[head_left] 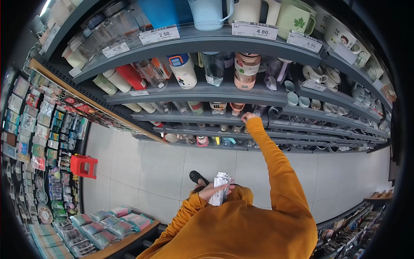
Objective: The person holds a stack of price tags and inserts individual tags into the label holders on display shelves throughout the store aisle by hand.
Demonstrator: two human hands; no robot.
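Because the left hand (208,192) clasps unevenly stacked white rectangular labels (217,198), some could slip out, while I cannot tell whether the right hand (247,116), near the dark-grey shelf edge (194,118), pinches anything.

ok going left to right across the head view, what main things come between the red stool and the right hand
Red plastic stool → black shoe → stack of white printed labels in the left hand → right hand.

White labels (218,197), stacked, in left hand (207,192)
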